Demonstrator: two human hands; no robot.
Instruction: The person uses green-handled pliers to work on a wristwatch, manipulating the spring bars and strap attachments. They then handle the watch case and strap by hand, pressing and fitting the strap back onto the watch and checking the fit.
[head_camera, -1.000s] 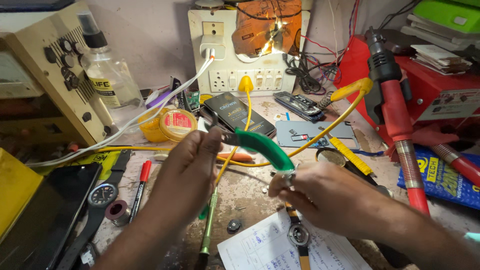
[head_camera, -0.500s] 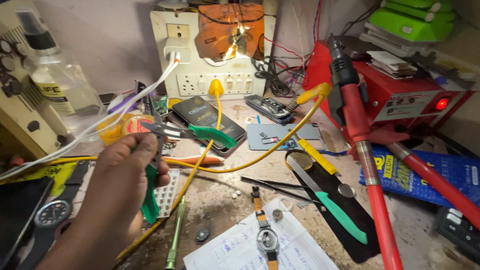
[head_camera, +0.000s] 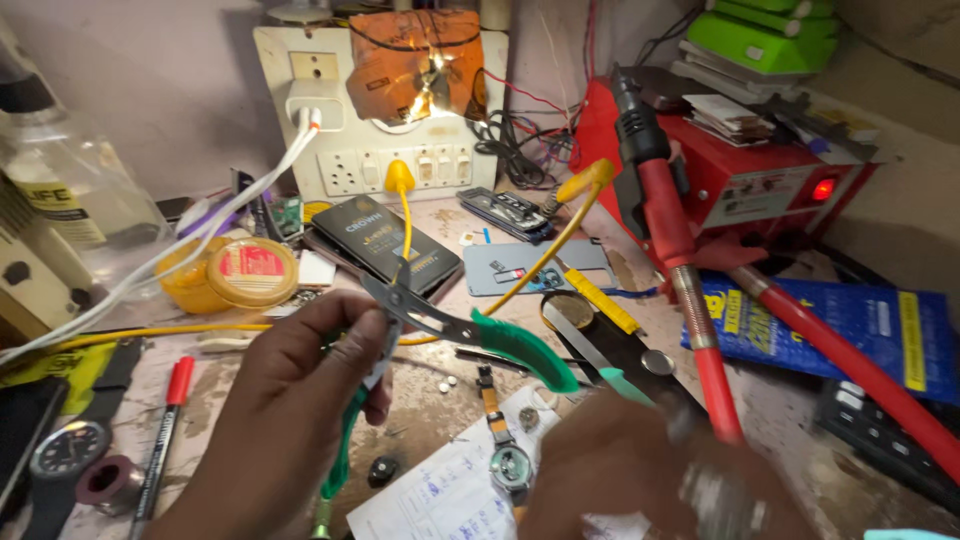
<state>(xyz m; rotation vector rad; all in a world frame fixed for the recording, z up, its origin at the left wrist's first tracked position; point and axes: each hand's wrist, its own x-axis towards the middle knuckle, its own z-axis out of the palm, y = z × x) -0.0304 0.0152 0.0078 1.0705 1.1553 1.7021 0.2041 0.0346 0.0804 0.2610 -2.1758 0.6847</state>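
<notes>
wristwatches (head_camera: 510, 462): 2 (one at left edge) | green-handled pliers (head_camera: 455, 335): 1 | red marker (head_camera: 160, 440): 1

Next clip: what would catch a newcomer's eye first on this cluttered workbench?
Front and centre, the left hand holds green-handled pliers open above the bench, with the blurred right hand low at the right. Beneath them a wristwatch lies on a sheet of paper. To the right, a red soldering station with a lit indicator sends red-sleeved tools across the bench, and a white socket board stands at the back wall.
</notes>
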